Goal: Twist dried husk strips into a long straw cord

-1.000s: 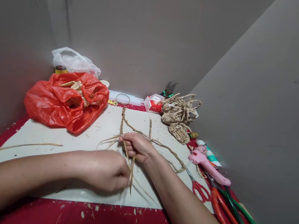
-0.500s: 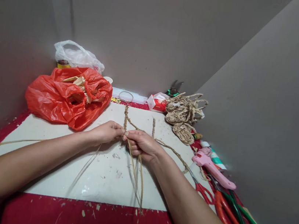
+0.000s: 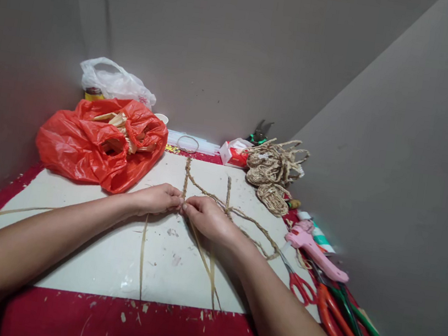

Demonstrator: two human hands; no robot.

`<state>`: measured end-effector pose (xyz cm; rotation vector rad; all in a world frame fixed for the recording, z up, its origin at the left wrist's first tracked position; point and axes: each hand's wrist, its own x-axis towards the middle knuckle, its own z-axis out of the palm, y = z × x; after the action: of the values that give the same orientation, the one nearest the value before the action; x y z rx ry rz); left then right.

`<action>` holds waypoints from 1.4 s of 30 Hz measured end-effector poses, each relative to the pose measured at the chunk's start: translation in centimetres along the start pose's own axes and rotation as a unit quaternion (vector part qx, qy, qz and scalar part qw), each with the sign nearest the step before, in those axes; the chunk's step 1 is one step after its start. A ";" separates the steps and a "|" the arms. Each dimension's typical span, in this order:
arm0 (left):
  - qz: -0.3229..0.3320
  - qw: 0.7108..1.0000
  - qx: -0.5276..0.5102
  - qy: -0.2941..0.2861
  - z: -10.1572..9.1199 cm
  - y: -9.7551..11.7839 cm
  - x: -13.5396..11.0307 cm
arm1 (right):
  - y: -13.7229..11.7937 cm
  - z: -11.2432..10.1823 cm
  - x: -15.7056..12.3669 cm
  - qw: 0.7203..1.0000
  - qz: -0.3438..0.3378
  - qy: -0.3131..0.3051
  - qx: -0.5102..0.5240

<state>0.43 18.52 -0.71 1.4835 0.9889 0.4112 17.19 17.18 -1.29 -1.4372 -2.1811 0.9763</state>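
My left hand and my right hand meet at the middle of a white board, both pinching the near end of a braided straw cord. The braid runs away from me toward the back wall, with a second braided length curving off to the right. Loose flat straw strips hang from the pinch toward me, one under my left hand, others under my right wrist.
A red plastic bag of straw pieces and a white bag lie at the back left. Woven straw sandals pile at the back right. A pink glue gun, red scissors and orange-and-green shears lie right.
My left hand moved from near the board's front edge up to the braid's end, beside my right hand. The loose strips swung and now trail straight toward me.
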 end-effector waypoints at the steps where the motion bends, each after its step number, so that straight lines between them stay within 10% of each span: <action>1: -0.012 1.000 -0.009 0.001 0.0 0.0 0.0 | 0.0 -0.1 -0.1 1.000 0.001 0.003 -0.022; 8: -0.008 0.999 -0.029 0.044 0.4 -0.2 0.1 | -1.6 -1.7 -1.2 0.994 0.035 -0.015 -0.099; 18: -0.034 0.983 -0.178 0.043 1.4 -0.5 0.0 | -3.5 1.7 -2.6 0.965 0.014 -0.001 -0.264; 23: -0.019 0.986 -0.158 0.039 1.3 -0.1 -0.3 | -6.2 1.2 -4.6 0.942 -0.033 -0.088 -0.322; 27: -0.009 0.987 -0.157 0.028 0.8 0.0 -0.3 | -7.6 -1.3 -5.9 0.961 -0.098 -0.161 -0.202; 32: 0.001 0.986 -0.166 0.015 0.4 -0.1 -0.2 | -4.0 -3.0 -3.2 0.989 0.018 0.131 -0.072; 42: 0.034 0.995 -0.086 -0.027 0.3 -0.2 -0.1 | 0.2 0.0 0.2 0.944 0.129 -0.105 0.285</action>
<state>0.53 18.20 -0.88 1.3685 0.8404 0.4907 17.24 17.40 -1.39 -1.3866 -1.6379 1.7507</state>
